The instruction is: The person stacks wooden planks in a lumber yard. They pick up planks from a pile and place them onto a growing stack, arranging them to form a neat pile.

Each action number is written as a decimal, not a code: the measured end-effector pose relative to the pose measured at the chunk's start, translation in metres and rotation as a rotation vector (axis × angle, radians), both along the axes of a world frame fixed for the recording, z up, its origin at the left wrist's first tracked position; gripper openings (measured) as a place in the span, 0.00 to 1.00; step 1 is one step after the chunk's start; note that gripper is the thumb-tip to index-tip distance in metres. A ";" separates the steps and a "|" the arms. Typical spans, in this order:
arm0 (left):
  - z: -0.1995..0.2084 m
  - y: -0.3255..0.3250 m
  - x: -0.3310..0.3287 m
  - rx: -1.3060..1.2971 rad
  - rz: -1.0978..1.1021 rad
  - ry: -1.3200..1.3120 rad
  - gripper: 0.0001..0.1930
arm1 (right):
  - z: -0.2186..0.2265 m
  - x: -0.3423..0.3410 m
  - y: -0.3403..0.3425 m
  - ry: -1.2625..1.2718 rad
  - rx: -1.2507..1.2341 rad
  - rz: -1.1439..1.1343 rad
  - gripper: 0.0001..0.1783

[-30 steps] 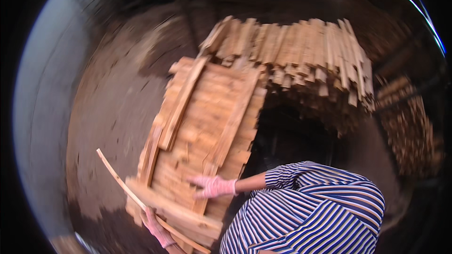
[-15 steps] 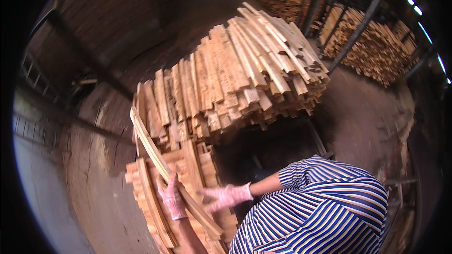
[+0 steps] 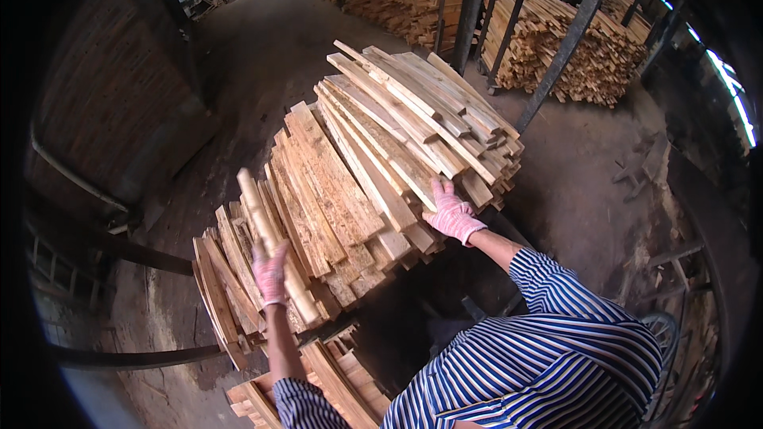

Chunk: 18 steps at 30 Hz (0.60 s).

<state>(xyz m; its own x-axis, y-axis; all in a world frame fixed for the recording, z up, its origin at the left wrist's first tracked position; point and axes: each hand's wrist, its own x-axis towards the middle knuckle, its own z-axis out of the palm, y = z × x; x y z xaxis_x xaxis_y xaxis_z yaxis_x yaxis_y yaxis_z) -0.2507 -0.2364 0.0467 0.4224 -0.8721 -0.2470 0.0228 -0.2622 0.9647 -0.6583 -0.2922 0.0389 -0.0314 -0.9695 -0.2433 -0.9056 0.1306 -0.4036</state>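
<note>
Both my hands wear pink-and-white knit gloves. My left hand (image 3: 270,272) is closed around a pale wooden strip (image 3: 262,210), slightly blurred, which lies slanting over the left part of a large stack of sawn strips (image 3: 318,183). Farther right, my right hand (image 3: 455,214) grips the near end of another wooden strip (image 3: 401,160) on top of the same stack, its fingers over the end and the thumb at the near side. A smaller pile of strips (image 3: 342,385) shows at the bottom, near my body.
Dark metal posts (image 3: 568,40) rise beyond the stack on the right, with another wood pile (image 3: 556,48) behind them. A dark rail (image 3: 135,357) runs on the left beneath the stack. A brick wall (image 3: 103,87) stands far left.
My left hand has carried its strip from the lower pile up onto the large stack. My right hand has moved from the lower pile to a strip end on the stack. The view has shifted.
</note>
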 end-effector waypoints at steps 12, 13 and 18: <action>-0.081 0.037 -0.116 0.075 -0.099 0.399 0.29 | 0.044 -0.032 -0.028 -0.811 0.046 0.094 0.46; -0.084 0.044 -0.111 0.116 -0.103 0.369 0.28 | 0.051 -0.024 -0.025 -0.764 0.064 0.084 0.45; -0.134 0.067 -0.064 -0.005 0.118 0.010 0.38 | 0.058 -0.014 0.032 -0.924 0.043 0.122 0.40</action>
<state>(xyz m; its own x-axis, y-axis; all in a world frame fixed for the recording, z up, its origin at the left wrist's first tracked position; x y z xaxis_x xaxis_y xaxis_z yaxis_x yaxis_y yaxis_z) -0.3143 -0.1690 -0.0869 0.5197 -0.8176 -0.2479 0.0631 -0.2527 0.9655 -0.6725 -0.2604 0.0973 0.2939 -0.9429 -0.1567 -0.2364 0.0871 -0.9677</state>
